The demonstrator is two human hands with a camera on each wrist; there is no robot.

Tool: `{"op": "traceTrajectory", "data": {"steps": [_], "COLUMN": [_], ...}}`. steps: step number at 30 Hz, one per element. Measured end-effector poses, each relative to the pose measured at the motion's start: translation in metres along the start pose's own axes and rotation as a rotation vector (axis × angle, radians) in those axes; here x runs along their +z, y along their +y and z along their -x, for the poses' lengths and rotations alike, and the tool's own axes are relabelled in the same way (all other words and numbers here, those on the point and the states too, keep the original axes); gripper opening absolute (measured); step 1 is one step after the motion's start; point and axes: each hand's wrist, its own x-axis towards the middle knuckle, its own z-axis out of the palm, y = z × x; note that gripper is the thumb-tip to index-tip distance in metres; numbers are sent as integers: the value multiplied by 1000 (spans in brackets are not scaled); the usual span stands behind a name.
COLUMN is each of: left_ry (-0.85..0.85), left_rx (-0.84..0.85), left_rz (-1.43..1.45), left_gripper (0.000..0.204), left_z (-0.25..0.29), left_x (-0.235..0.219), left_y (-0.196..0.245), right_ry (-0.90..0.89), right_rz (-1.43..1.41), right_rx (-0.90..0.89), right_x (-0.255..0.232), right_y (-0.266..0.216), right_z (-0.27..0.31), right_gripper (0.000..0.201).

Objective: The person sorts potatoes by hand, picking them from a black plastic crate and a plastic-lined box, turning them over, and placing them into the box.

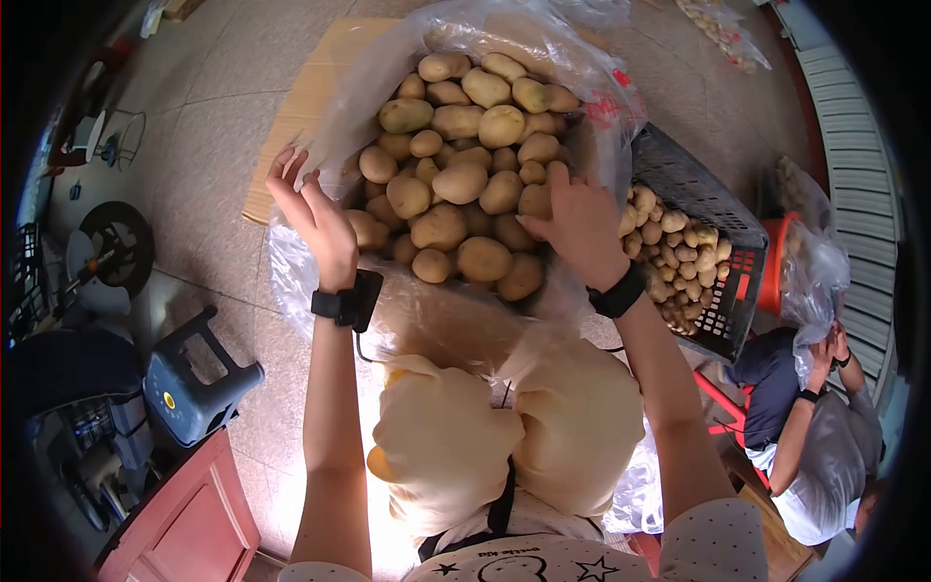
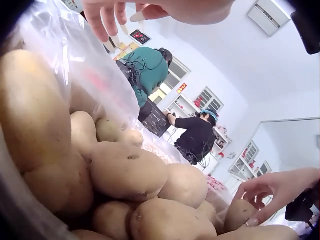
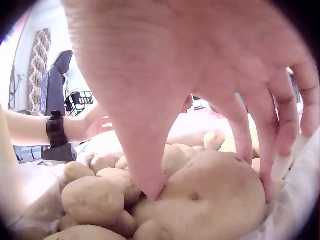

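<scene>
A big clear plastic bag (image 1: 592,97) lies open in front of me, heaped with several potatoes (image 1: 456,179). My left hand (image 1: 291,173) is at the bag's left rim, fingers straight and loosely spread, holding nothing; in the left wrist view its fingers (image 2: 107,17) hang free above the pile (image 2: 127,170). My right hand (image 1: 555,199) reaches into the right side of the heap. In the right wrist view its thumb and fingers (image 3: 272,165) curl round one large potato (image 3: 215,200) on top of the pile.
A black crate (image 1: 679,175) of smaller potatoes stands right of the bag, beside a red stool (image 1: 776,262). Another person (image 1: 819,436) with a plastic bag crouches at lower right. A blue-grey stool (image 1: 194,378) and red cabinet (image 1: 184,524) stand at lower left. Cardboard (image 1: 310,97) lies under the bag.
</scene>
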Motion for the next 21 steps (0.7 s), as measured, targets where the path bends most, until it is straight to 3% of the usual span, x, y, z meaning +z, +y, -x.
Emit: {"op": "traceTrajectory", "data": {"steps": [2,4,5,7,8,10,11,12,14,16,18,21], "left_ry": [2,-143,-157,-357,-466,-639,-665,-747,-761,-737,-606,-604], "left_rx": [-7,-4,-86,-102,-117,52,227,261,251,268,303,278], "left_rz": [20,-89,-26,-142,-218,-505,-598,-643,-654,-664,-839,-884], "left_gripper": [33,30,28,25,24,22,22,22,21,22,23,26], "left_z": [0,-2,-1,2,6,17,23,26,33,33,30,26], "left_x": [-9,-24,-25,-37,-40,-50,-50,-49,-51,-60,-68,-74], "left_y": [6,14,28,32,41,36,40,45,50,43,40,38], "right_ry": [12,31,121,297,300,152,165,182,210,62,92,167], "right_rz": [-4,-13,-25,-109,-125,-255,-273,-306,-358,-526,-563,-598], "right_rx": [2,13,-29,-119,-98,-258,-237,-288,-329,-321,-269,-187], "right_x": [0,-4,-7,-9,-13,-20,-16,-9,-1,-1,-2,-6], "right_y": [-2,-2,-4,-5,-8,-13,-16,-20,-25,-24,-17,-3], "right_z": [2,5,7,9,12,17,19,22,26,28,28,27], "right_gripper": [54,50,48,40,40,37,37,35,33,31,29,27]}}
